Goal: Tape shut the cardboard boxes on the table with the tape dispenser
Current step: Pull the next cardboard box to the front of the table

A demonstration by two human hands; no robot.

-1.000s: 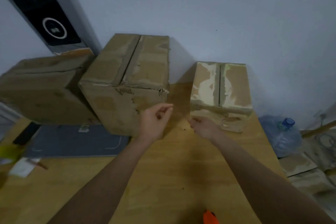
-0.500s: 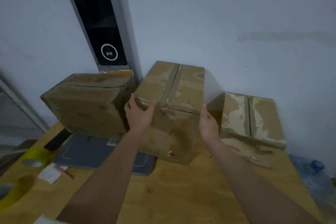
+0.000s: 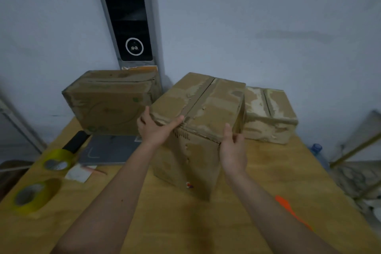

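Three worn cardboard boxes stand on the wooden table (image 3: 185, 222). The middle box (image 3: 208, 109) has its flaps closed, with a strip running along the top seam. My left hand (image 3: 154, 128) grips its near left top corner, thumb stretched along the front top edge. My right hand (image 3: 233, 150) grips the near right edge, fingers wrapped onto the right side. The left box (image 3: 109, 107) and the smaller right box (image 3: 268, 117) stand behind, against the wall. A blurred orange object (image 3: 292, 212) lies near the table's right edge; I cannot tell whether it is the tape dispenser.
Two yellow tape rolls (image 3: 55, 161) (image 3: 35, 196) lie at the table's left edge beside a white paper scrap (image 3: 79, 173). A dark flat pad (image 3: 107, 150) and a black object (image 3: 75, 142) lie in front of the left box. A water bottle (image 3: 317, 150) stands off the right side.
Both hands went from the gap between the boxes to the middle box and took hold of it. The box has since come nearer to me and turned a little.
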